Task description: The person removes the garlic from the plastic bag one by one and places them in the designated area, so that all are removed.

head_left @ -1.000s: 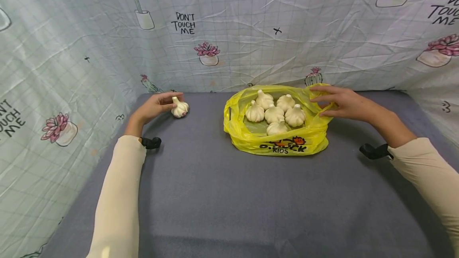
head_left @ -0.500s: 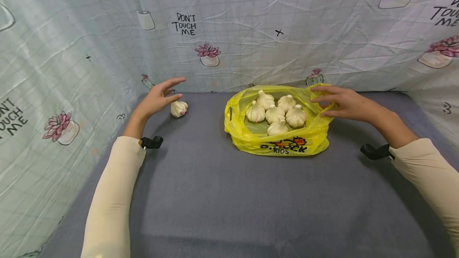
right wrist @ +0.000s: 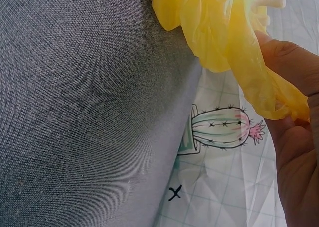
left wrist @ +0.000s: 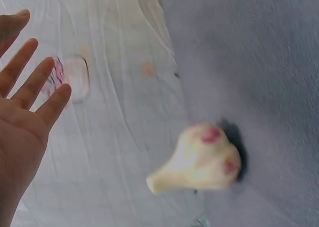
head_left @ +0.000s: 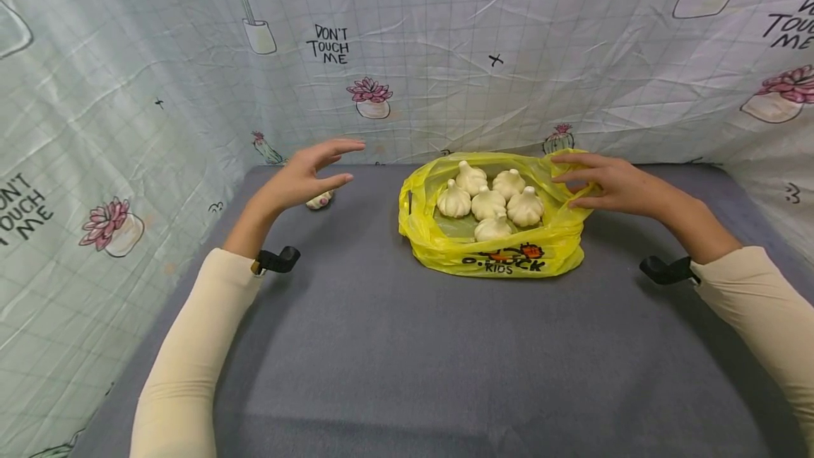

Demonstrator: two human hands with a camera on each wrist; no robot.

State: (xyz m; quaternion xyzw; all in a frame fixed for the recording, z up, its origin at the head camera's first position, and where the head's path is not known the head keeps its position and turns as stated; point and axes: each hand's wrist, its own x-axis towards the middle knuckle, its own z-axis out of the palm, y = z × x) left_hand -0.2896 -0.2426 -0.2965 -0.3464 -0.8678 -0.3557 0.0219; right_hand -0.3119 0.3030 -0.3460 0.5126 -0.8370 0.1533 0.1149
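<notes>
A yellow plastic bag (head_left: 432, 251) with dark lettering stands with its mouth spread, and several white garlic bulbs (head_left: 488, 202) lie inside. My right hand (head_left: 620, 186) pinches the bag's right rim between thumb and fingers; in the right wrist view the yellow film (right wrist: 214, 33) passes between them. My left hand (head_left: 299, 177) is raised over the table's left part, fingers spread, holding nothing. Just below and behind it a single garlic bulb (head_left: 319, 201) sits on the table, mostly covered by the hand. The left wrist view shows that bulb (left wrist: 207, 160) whole, with pinkish patches, apart from the fingers.
A grey cloth-covered table (head_left: 407, 352) stretches toward the person. Behind and to the left hangs a pale printed curtain (head_left: 432, 83) that meets the table's back edge. Black straps with cameras are on both wrists.
My left hand has let go of the lone garlic bulb, lifted, and shifted right, now covering most of it. The right hand and the bag have stayed in place.
</notes>
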